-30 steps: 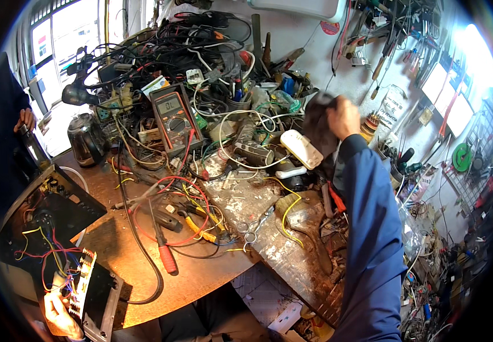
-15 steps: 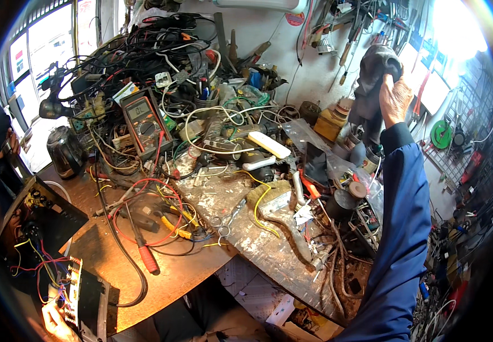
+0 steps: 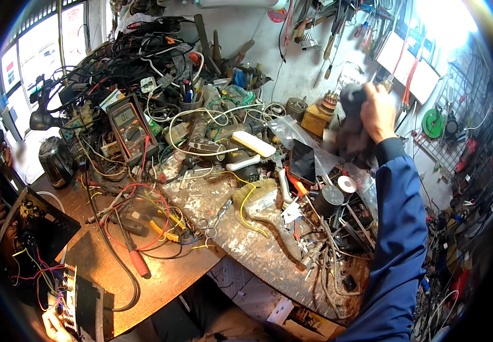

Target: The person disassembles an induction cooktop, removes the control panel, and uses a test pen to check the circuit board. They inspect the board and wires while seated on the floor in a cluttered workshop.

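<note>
Right hand [image 3: 378, 111] raised at arm's length — blue sleeve [image 3: 397, 228] outstretched, fingers clenched on dark cloth [image 3: 352, 134], above cluttered workbench [image 3: 172, 279].

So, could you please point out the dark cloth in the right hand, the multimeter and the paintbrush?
dark cloth [image 3: 353, 128], head view, on its bunched middle.
multimeter [image 3: 131, 126], head view, on its dial.
paintbrush [image 3: 256, 195], head view, on its bristles.

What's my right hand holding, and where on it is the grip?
The right hand grips a dark crumpled cloth by its upper part; the rest hangs below.
</note>
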